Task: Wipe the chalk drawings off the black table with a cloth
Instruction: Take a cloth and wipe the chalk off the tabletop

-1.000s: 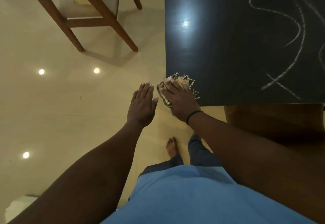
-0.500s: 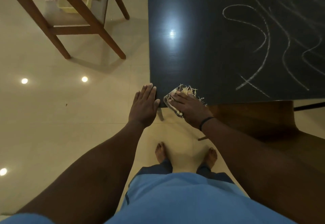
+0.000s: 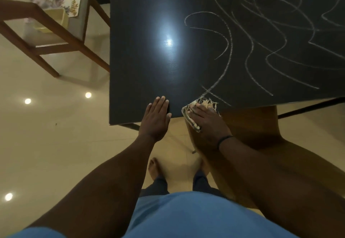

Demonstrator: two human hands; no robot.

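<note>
White chalk scribbles (image 3: 261,37) are seen across the right half of a glossy black rectangular worktop (image 3: 145,80) in the head view. A frayed, pale striped cloth (image 3: 194,110) is pressed onto the worktop's near edge under the right hand (image 3: 207,121), just beside the nearest chalk line. The left hand (image 3: 155,120) is laid flat, fingers straight, at the same edge, its grip holding nothing. A brown wooden chair (image 3: 56,30) is seen at upper left.

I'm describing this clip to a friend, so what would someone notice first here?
White chalk scribbles sprawl over the right half of the black table, beside a bright light glare on its left. At the near edge, the right hand presses a fringed cloth down, while the left hand lies flat nearby.
</note>
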